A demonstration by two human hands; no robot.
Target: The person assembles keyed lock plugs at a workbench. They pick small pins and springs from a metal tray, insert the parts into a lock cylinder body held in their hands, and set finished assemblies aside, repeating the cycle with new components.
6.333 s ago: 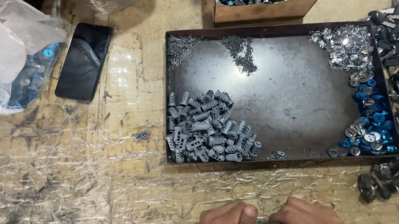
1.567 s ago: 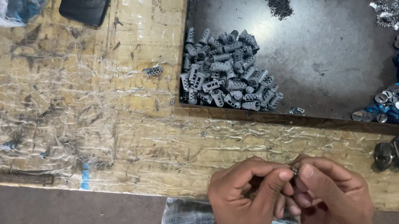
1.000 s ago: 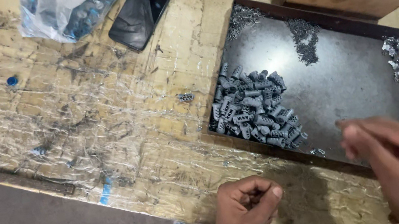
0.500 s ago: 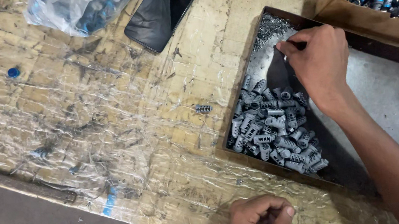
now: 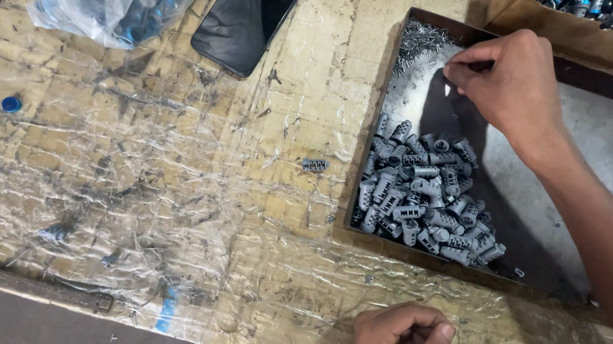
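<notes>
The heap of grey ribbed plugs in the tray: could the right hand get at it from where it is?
Probably yes. The right hand hovers inside the tray, just beyond the grey plugs, at the small pins; nothing covers the heap.

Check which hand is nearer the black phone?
Right. The right hand reaches into the tray's far left corner, just right of the black phone. The left hand sits curled at the table's near edge, well below it.
</notes>
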